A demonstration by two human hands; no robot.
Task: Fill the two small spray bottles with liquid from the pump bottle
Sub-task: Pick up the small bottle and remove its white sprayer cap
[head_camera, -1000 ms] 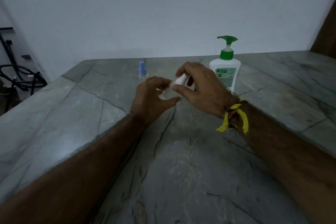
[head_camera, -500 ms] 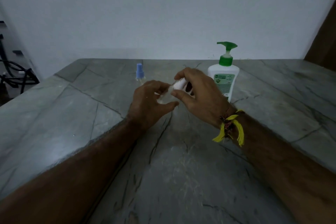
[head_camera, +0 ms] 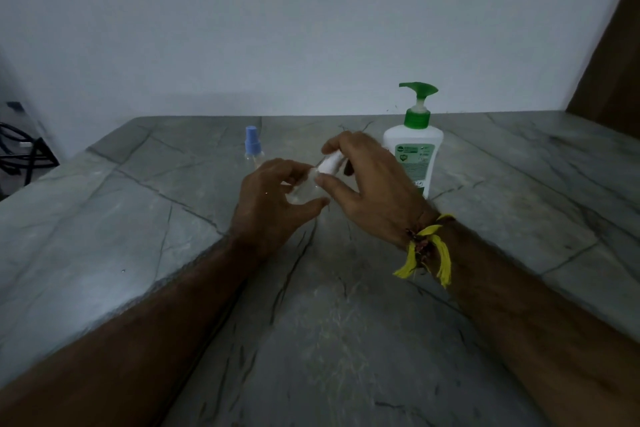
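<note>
At the far left I see a tangle of black cables [head_camera: 20, 152] off the edge of the grey stone counter [head_camera: 104, 218], against a plain white wall [head_camera: 277, 28]. Moving right, a small clear bottle with a blue spray cap [head_camera: 251, 145] stands upright on the counter, apart from both hands; its body is see-through and I cannot tell whether anything is inside.

Next comes my left hand [head_camera: 273, 204], raised just above the counter. Its fingers and thumb are curled round the clear body of the second small bottle [head_camera: 304, 189], which is tilted, its top leaning up and to the right. The light is dim and the plastic is transparent, so I cannot tell whether there is liquid in it.

My right hand [head_camera: 367, 191] meets it from the other side: thumb and fingertips pinch the white cap [head_camera: 329, 163] at the bottle's top. A yellow thread band [head_camera: 424, 250] is tied at that wrist.

Just behind the right hand stands the pump bottle [head_camera: 414, 149], white with a green label, green collar and green pump head, the spout pointing left. It is upright on the counter and opaque, so its fill level is hidden. A brown panel [head_camera: 616, 55] closes the far right.
</note>
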